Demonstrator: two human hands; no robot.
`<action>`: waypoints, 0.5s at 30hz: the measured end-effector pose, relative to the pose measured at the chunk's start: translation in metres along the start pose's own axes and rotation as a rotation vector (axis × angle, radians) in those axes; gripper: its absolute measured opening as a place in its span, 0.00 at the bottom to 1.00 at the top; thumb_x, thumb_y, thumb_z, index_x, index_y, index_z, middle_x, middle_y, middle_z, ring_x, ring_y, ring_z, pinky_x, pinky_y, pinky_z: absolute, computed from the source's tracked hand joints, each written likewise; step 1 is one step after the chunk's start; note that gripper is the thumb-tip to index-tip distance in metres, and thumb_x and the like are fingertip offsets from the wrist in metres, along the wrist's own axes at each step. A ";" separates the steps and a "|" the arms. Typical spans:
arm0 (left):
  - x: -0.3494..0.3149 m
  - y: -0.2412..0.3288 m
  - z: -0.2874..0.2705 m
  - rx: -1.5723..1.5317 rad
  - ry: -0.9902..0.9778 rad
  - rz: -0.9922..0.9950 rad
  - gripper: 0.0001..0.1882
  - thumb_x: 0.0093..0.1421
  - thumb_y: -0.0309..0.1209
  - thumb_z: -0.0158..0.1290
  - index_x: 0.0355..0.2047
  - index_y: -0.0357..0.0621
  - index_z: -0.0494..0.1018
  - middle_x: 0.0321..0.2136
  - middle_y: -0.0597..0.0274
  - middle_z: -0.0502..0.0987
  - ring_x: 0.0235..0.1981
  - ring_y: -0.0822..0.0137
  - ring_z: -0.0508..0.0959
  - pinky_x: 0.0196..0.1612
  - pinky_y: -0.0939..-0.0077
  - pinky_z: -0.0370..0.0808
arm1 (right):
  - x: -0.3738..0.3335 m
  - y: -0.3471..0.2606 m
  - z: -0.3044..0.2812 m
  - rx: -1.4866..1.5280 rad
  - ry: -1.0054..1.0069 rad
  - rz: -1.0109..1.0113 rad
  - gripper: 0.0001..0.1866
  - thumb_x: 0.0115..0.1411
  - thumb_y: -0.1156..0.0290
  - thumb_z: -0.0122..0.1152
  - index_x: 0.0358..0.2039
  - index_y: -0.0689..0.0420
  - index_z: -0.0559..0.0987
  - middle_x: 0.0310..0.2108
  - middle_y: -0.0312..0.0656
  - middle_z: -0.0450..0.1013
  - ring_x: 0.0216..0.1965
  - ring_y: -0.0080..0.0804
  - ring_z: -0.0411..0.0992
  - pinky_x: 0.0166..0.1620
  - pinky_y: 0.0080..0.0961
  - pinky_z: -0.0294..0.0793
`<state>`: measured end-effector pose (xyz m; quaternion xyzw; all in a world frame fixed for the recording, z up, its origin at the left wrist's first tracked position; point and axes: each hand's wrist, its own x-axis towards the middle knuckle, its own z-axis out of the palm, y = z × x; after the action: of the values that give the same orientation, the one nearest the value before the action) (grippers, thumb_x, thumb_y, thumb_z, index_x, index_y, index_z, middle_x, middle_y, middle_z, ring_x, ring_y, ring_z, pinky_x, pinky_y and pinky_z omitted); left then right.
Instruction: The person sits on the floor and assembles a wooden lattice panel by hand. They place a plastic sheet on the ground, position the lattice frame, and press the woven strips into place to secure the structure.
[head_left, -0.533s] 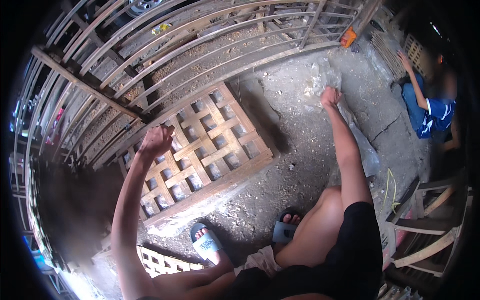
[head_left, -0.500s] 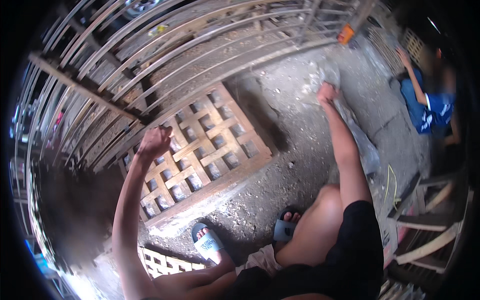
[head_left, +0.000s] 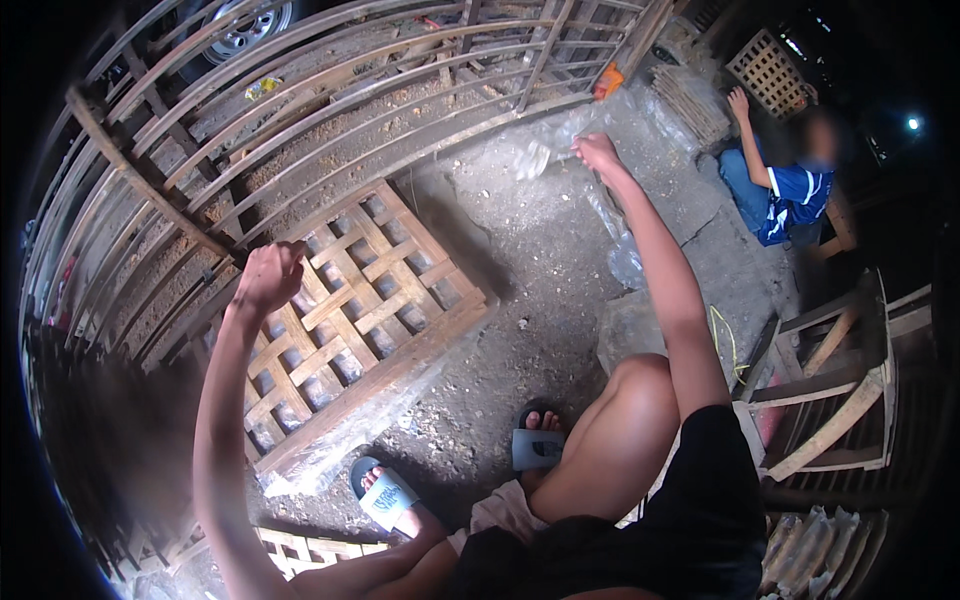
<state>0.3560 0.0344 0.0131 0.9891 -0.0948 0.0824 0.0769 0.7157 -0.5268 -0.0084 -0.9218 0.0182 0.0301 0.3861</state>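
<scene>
Panel of tan interwoven flat strips in a brown wooden frame (head_left: 328, 303), oblong. Lies low over the grey, debris-strewn floor (head_left: 540, 300), below and to the right of the left hand (head_left: 270, 278). Long axis: from lower left to upper right, roughly alongside the slatted wooden barrier (head_left: 150, 172).

Left hand: at the far long edge, clearly the nearer of the two. Fingers curled tight into a fist, palm side hidden; cannot tell whether clenched on the frame edge or merely above it.

Right hand (head_left: 597, 152): well apart from the panel, off beyond its upper right end. Fingers drawn together, no gap visible. Whitish translucent film (head_left: 533, 160), blurred, just left of the fingertips; cannot tell whether pinched or loose. Crumpled clear plastic sheet (head_left: 627, 262) on the floor, just beside the right forearm (head_left: 658, 265).

Upper right: co-worker in a blue-and-white shirt (head_left: 800, 198), low down, one raised hand (head_left: 738, 100) near a second tan lattice panel (head_left: 768, 75). Pale blue-grey slide sandals (head_left: 388, 500) below the near edge.
</scene>
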 end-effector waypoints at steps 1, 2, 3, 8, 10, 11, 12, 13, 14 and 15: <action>0.000 -0.001 -0.006 -0.002 -0.007 0.008 0.03 0.59 0.24 0.53 0.32 0.38 0.74 0.26 0.41 0.80 0.33 0.36 0.81 0.37 0.45 0.77 | -0.015 -0.007 0.001 -0.126 0.152 -0.119 0.18 0.67 0.62 0.54 0.39 0.63 0.86 0.35 0.49 0.84 0.31 0.35 0.83 0.34 0.34 0.78; 0.006 -0.003 -0.007 0.018 -0.052 0.008 0.04 0.60 0.27 0.53 0.34 0.40 0.74 0.29 0.43 0.81 0.33 0.38 0.82 0.38 0.46 0.79 | -0.021 -0.006 -0.024 -0.280 0.328 -0.245 0.17 0.67 0.63 0.54 0.37 0.63 0.86 0.33 0.49 0.84 0.28 0.34 0.81 0.32 0.33 0.77; 0.006 -0.002 -0.007 0.001 -0.052 0.009 0.04 0.60 0.27 0.53 0.34 0.40 0.74 0.29 0.43 0.81 0.33 0.38 0.82 0.38 0.46 0.79 | -0.037 -0.010 -0.028 -0.277 0.303 -0.253 0.17 0.67 0.64 0.54 0.35 0.63 0.86 0.31 0.47 0.82 0.26 0.32 0.79 0.30 0.32 0.76; 0.014 0.030 -0.029 -0.068 -0.043 0.003 0.16 0.60 0.31 0.56 0.48 0.42 0.77 0.31 0.41 0.83 0.35 0.40 0.85 0.40 0.47 0.81 | -0.113 -0.083 -0.059 -0.028 -0.247 0.005 0.15 0.69 0.66 0.52 0.32 0.61 0.81 0.23 0.35 0.72 0.19 0.21 0.65 0.21 0.28 0.64; 0.022 0.058 -0.044 -0.060 -0.127 -0.017 0.29 0.62 0.33 0.56 0.63 0.39 0.71 0.39 0.36 0.84 0.42 0.40 0.85 0.49 0.48 0.82 | -0.144 -0.125 -0.053 0.044 -0.181 -0.036 0.14 0.73 0.64 0.54 0.34 0.60 0.77 0.19 0.27 0.63 0.17 0.17 0.56 0.19 0.25 0.56; 0.026 0.061 -0.040 -0.070 -0.023 0.066 0.32 0.64 0.37 0.57 0.67 0.39 0.67 0.48 0.34 0.81 0.52 0.40 0.81 0.57 0.49 0.78 | -0.156 -0.148 -0.057 0.031 -0.134 -0.104 0.14 0.73 0.63 0.54 0.34 0.60 0.76 0.19 0.26 0.62 0.17 0.17 0.56 0.20 0.24 0.55; 0.027 0.064 -0.038 -0.071 0.084 0.151 0.36 0.66 0.41 0.57 0.71 0.39 0.63 0.56 0.33 0.78 0.62 0.40 0.77 0.66 0.50 0.74 | -0.167 -0.170 -0.061 0.026 -0.084 -0.177 0.14 0.73 0.63 0.55 0.33 0.59 0.76 0.19 0.25 0.61 0.17 0.16 0.56 0.20 0.23 0.54; 0.030 0.075 -0.042 -0.052 0.092 0.126 0.39 0.66 0.43 0.57 0.72 0.38 0.61 0.63 0.33 0.72 0.68 0.41 0.69 0.71 0.51 0.69 | -0.176 -0.191 -0.061 0.031 -0.033 -0.250 0.14 0.73 0.62 0.56 0.33 0.58 0.75 0.19 0.24 0.60 0.17 0.16 0.55 0.21 0.22 0.53; 0.030 0.085 -0.045 -0.023 0.090 0.091 0.42 0.67 0.46 0.58 0.73 0.37 0.58 0.69 0.33 0.65 0.74 0.41 0.62 0.77 0.52 0.63 | -0.194 -0.212 -0.054 0.261 -0.278 -0.110 0.14 0.73 0.61 0.57 0.32 0.56 0.74 0.19 0.24 0.59 0.19 0.14 0.56 0.23 0.21 0.53; 0.037 0.101 -0.056 -0.131 0.034 0.090 0.44 0.66 0.48 0.59 0.75 0.40 0.55 0.72 0.34 0.61 0.76 0.40 0.58 0.78 0.49 0.60 | -0.207 -0.216 -0.049 0.283 -0.209 -0.143 0.14 0.73 0.61 0.57 0.33 0.57 0.75 0.19 0.24 0.59 0.19 0.14 0.56 0.23 0.21 0.54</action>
<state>0.3631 -0.0604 0.0877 0.9751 -0.1430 0.0964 0.1395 0.5231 -0.4081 0.1945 -0.8492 -0.0834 0.0953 0.5127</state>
